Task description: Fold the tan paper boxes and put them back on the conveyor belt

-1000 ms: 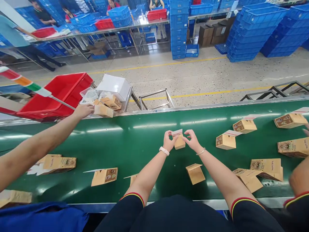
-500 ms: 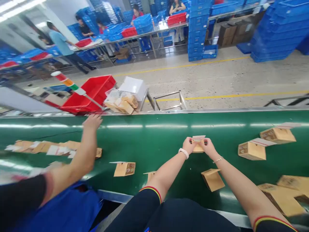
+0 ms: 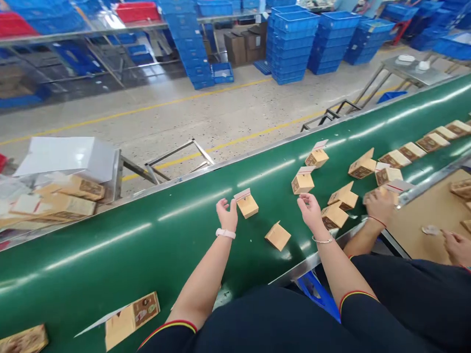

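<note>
In the middle, on the belt (image 3: 191, 235): the first carton (image 3: 248, 206), just right of the left hand (image 3: 226, 214). In front of it, to the right: the second carton (image 3: 278, 237). Just behind the right hand (image 3: 309, 211): the third carton (image 3: 303, 183). Far right on the belt: a row of cartons (image 3: 412, 151). Front left: the fourth carton (image 3: 128, 318). Behind the belt, at left: a big box (image 3: 66, 154), then a metal frame (image 3: 180, 162) to its right. Farther back: piles of crates (image 3: 294, 49).

Bright, even light falls across the frame, leaving only faint shadows. Long white streaks of glare run along the glossy green belt (image 3: 191, 240). Wide-angle distortion slants and stretches the edges; the upper left is smeared by blur, while the centre looks fairly crisp.
</note>
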Demonstrator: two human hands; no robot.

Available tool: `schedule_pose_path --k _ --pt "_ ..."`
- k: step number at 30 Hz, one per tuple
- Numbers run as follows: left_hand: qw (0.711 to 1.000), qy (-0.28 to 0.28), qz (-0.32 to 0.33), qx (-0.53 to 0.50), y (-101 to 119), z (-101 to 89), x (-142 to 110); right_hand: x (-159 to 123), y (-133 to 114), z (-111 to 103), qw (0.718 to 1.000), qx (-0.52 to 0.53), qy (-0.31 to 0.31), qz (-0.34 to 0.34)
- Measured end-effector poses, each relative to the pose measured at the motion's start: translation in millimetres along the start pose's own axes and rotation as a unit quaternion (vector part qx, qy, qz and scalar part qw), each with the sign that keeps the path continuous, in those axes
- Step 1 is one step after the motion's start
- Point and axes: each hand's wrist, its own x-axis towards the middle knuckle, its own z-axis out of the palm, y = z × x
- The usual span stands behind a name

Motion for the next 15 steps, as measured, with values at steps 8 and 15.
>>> schedule_pose_path --k 8,15 --pt "0.97 -0.057 0.227 -0.072 47 -23.9 -94 -98 42 23 0.963 -0.177 -0.16 -0.125" --pt "0.899 0.056 0.426 -0.09 90 -134.0 -116 -30 56 49 0.951 -0.24 0.047 -0.191"
